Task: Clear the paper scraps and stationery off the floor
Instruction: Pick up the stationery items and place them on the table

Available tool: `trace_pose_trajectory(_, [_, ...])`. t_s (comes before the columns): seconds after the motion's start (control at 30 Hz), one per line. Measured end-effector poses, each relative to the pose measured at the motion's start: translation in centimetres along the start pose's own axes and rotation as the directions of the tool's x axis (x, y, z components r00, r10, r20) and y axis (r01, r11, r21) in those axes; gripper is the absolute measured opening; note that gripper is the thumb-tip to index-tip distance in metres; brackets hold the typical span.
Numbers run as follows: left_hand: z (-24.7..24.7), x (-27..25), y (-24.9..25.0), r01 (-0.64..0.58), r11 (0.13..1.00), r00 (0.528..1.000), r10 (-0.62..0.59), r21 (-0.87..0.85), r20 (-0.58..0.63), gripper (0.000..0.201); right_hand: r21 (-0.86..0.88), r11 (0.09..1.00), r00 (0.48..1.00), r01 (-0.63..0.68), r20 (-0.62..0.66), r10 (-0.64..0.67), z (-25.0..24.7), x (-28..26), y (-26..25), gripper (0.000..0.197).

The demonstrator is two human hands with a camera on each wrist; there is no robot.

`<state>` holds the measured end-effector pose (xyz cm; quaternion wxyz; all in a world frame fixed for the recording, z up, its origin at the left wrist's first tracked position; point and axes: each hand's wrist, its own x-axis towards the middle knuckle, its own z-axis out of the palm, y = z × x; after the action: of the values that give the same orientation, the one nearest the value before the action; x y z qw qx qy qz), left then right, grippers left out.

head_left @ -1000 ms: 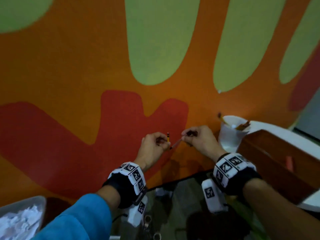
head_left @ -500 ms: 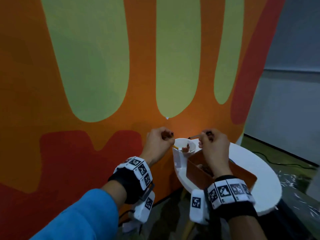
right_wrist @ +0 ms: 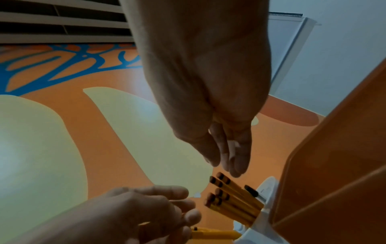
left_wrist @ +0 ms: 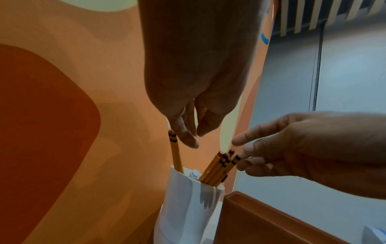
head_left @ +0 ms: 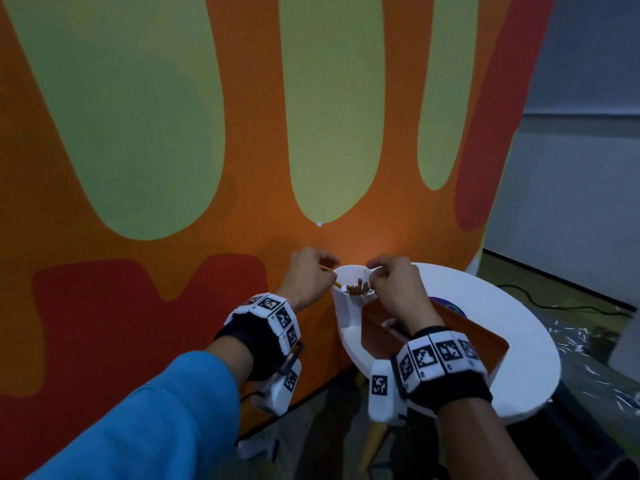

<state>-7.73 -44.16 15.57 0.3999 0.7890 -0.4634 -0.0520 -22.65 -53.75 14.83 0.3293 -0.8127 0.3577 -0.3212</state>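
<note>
A white cup (head_left: 346, 270) stands at the near-left edge of the round white table (head_left: 502, 306), with a bunch of yellow pencils (left_wrist: 219, 168) leaning in it. One more yellow pencil (left_wrist: 176, 155) stands alone at the cup's left side. My left hand (head_left: 308, 275) hovers over that side. Its fingers (left_wrist: 184, 137) point down beside the single pencil's top without closing round it. My right hand (head_left: 391, 285) is over the cup's right side, and its straight fingers (right_wrist: 229, 163) reach the tops of the bunched pencils (right_wrist: 231, 198), holding nothing.
An orange-brown box (head_left: 485, 337) sits on the table right behind the cup, under my right wrist. The orange, green and red wall (head_left: 173, 133) stands close behind the cup. White paper scraps (head_left: 571, 337) and a dark cable (head_left: 554, 306) lie on the floor beyond the table.
Both hands carried a pencil each from in front of the wall up to the cup. Both pencils now stand in the cup, and the hands have opened above them.
</note>
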Motion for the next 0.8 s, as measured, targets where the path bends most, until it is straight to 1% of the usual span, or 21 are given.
trace_pose_trajectory(0.07, [-1.4,-1.3,-0.1,-0.002,0.998,0.999,0.0,-0.069,-0.032,0.016,0.019,1.0,1.0,0.013,0.006,-0.013,-0.2,-0.4,-0.9,0.027])
trace_pose_trajectory(0.13, [-3.0,-3.0,-0.4,-0.001,0.988,0.999,-0.008,-0.155,-0.053,0.008,0.067,0.996,0.998,0.056,0.016,-0.057,-0.1,-1.1,-2.2,0.022])
trace_pose_trajectory(0.2, [-4.7,-4.8,-1.0,0.001,0.978,0.998,-0.013,-0.207,-0.054,0.006,0.149,0.981,0.991,0.125,0.034,-0.132,0.3,-2.1,-4.1,0.018])
trace_pose_trajectory(0.27, [-6.8,-6.7,-1.9,0.0,0.98,0.999,-0.01,-0.2,-0.051,0.01,0.205,0.964,0.98,0.168,0.075,-0.187,1.3,-3.0,-6.2,0.017])
trace_pose_trajectory(0.37, [-10.0,-9.4,-3.7,-0.002,0.99,0.998,-0.007,-0.143,-0.063,0.013,0.221,0.957,0.947,0.186,0.22,-0.235,3.9,-4.5,-8.8,0.017])
trace_pose_trajectory(0.43, [-12.4,-11.5,-5.7,0.052,0.993,0.998,-0.056,-0.106,-0.041,0.012,0.189,0.958,0.91,0.214,0.317,-0.266,6.3,-5.9,-10.1,0.015])
trace_pose_trajectory(0.5, [-14.4,-13.6,-8.2,0.125,0.991,0.992,-0.125,-0.053,0.009,0.011,0.108,0.951,0.849,0.291,0.428,-0.309,8.8,-7.7,-11.4,0.015])
trace_pose_trajectory(0.6, [-16.3,-18.4,-13.2,0.259,0.966,0.963,-0.257,-0.006,0.083,0.009,0.013,0.92,0.72,0.392,0.618,-0.316,13.7,-11.6,-13.1,0.017])
trace_pose_trajectory(0.7, [-16.8,-23.1,-19.5,0.404,0.915,0.91,-0.402,-0.005,0.106,0.01,-0.005,0.91,0.585,0.415,0.768,-0.262,20.0,-15.1,-13.7,0.017])
trace_pose_trajectory(0.8, [-15.7,-28.1,-26.5,0.54,0.842,0.834,-0.536,0.005,0.133,0.01,-0.01,0.921,0.478,0.39,0.857,-0.193,27.0,-18.4,-12.2,0.014])
